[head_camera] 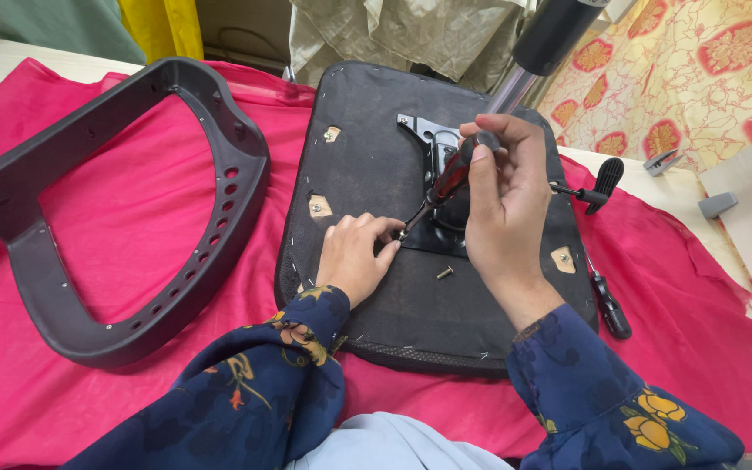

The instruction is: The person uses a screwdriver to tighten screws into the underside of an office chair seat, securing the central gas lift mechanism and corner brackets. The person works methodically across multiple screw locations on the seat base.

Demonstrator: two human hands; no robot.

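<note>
While the right hand (502, 196) wraps its fingers around a red-handled screwdriver (446, 181), the tip angles down toward 7 o'clock onto the metal plate (433, 139) of an upturned chair seat (376, 174). Left hand (354, 257) rests on the seat, fingertips pinched together at the screwdriver tip. Loose screw (445, 272) lies just beside, at 4 o'clock. Black backrest frame (132, 200) sits at 9 o'clock on red cloth (115, 392). Second screwdriver (609, 305) lies at 3 o'clock.
</note>
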